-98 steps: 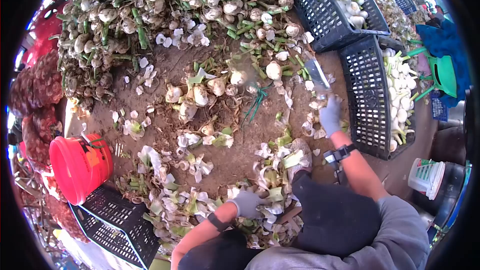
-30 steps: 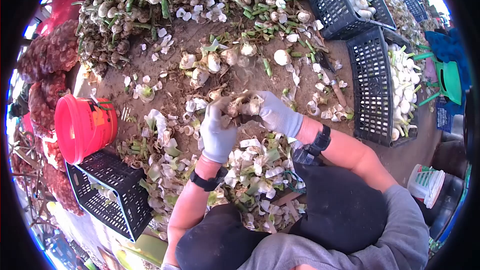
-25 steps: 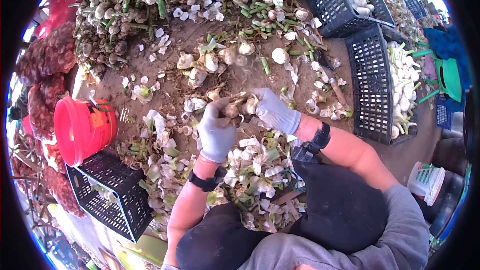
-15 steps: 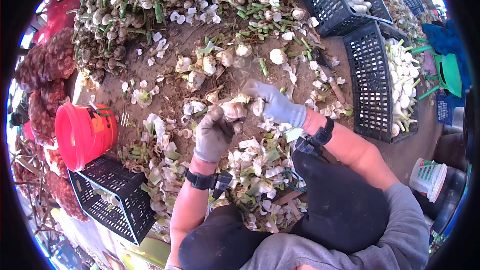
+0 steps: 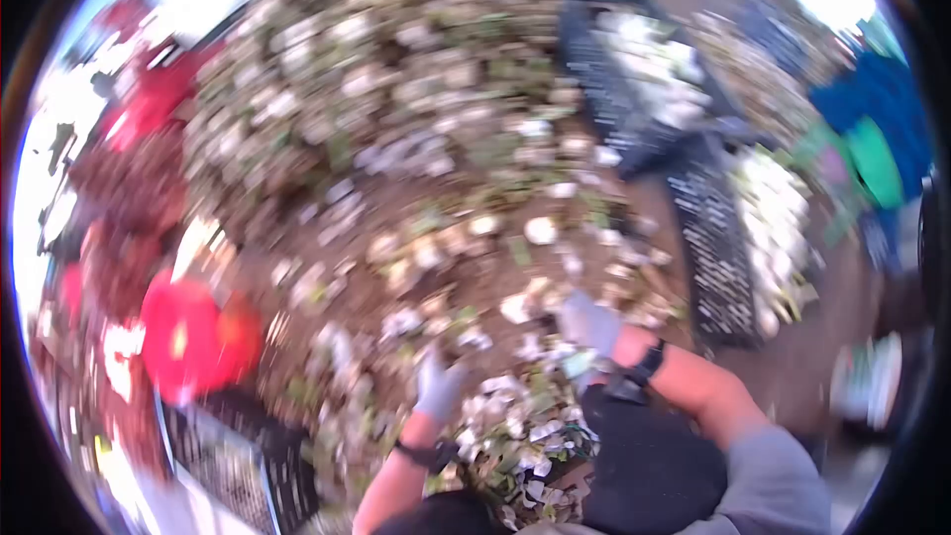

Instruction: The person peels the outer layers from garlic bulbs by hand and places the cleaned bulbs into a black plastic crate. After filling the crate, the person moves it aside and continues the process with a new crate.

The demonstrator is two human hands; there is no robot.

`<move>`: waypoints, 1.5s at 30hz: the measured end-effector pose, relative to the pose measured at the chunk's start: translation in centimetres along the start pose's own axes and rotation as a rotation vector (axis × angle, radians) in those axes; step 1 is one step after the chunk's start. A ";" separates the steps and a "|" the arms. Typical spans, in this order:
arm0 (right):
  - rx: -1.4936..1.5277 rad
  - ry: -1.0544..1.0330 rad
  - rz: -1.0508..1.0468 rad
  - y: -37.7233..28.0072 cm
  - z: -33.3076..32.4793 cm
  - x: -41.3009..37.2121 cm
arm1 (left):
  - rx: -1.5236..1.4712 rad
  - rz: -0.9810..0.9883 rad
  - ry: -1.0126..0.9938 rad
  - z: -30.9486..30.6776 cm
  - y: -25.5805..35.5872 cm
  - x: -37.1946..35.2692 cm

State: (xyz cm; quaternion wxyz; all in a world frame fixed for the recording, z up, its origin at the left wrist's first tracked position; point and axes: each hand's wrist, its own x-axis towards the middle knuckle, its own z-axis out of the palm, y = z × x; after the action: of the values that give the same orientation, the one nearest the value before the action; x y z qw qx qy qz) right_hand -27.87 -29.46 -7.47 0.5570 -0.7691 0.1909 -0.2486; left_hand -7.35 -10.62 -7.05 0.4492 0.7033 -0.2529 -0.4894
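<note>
The view is smeared by motion. My left hand (image 5: 439, 386), in a pale glove, is over the peeled garlic skins (image 5: 505, 416); its fingers are blurred. To the right and a little farther forward, my right hand (image 5: 586, 325), also gloved, is low over the ground near a pale garlic bulb (image 5: 517, 307). Whether it touches that bulb cannot be made out. Several loose bulbs (image 5: 426, 256) lie on the soil ahead of both hands. Beyond them rises a large heap of garlic with stalks (image 5: 376, 69).
A red bucket (image 5: 183, 339) stands at the left above a black crate (image 5: 223, 456). Two black crates (image 5: 708, 248) at the right hold white bulbs (image 5: 773, 228). A green stool (image 5: 874, 163) and a whitish bucket (image 5: 864, 381) are at far right.
The view has tilted up, so the scene sits lower. My hands have moved apart; the bulb that was between them no longer shows there.
</note>
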 end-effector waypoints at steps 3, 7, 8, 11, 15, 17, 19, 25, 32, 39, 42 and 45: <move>0.589 -0.033 0.404 -2.1 1.2 1.8 | -0.064 -0.080 -0.003 -0.2 -2.6 -0.5; 0.559 -0.212 0.821 -6.6 4.9 5.9 | 0.339 0.000 -0.084 -0.7 -2.6 -1.7; 0.552 -0.313 0.747 -7.0 6.5 7.5 | 0.318 0.031 -0.140 -1.0 -3.2 -1.9; 0.685 -0.615 0.477 -11.0 13.6 13.4 | 0.218 -0.041 -0.212 -1.4 -5.6 -2.0; 0.721 -0.759 0.078 -22.2 24.4 23.8 | 0.157 0.111 -0.115 -1.5 -8.6 -1.3; 0.749 -0.748 -0.297 -26.7 27.7 28.7 | 0.205 0.230 -0.021 -1.7 -9.7 -0.7; 0.431 -0.695 -0.572 -26.7 23.7 31.8 | 0.073 0.140 -0.037 -2.3 -9.3 -1.1; -0.635 -0.555 0.227 -17.0 8.9 24.7 | -0.017 0.031 -0.009 -4.9 -5.7 -2.5; -0.684 -0.557 0.067 2.0 13.0 11.1 | 0.067 0.067 0.137 -5.1 -6.6 -0.1; -0.354 -0.382 0.041 2.3 13.0 8.5 | -0.351 -0.162 0.153 -4.8 -1.1 1.3; -0.622 -0.555 0.071 1.1 12.0 7.4 | 0.371 0.211 0.317 -3.9 -6.1 3.6; -0.586 -0.527 0.090 3.8 11.4 5.8 | -0.174 -0.166 0.259 -3.5 -6.6 3.4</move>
State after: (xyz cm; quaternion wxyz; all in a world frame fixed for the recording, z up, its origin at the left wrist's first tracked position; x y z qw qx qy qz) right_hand -16.45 -25.24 -13.01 0.3543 -0.9237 0.1377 0.0472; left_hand -3.35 -8.89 -13.98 0.4953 0.7375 -0.0908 -0.4499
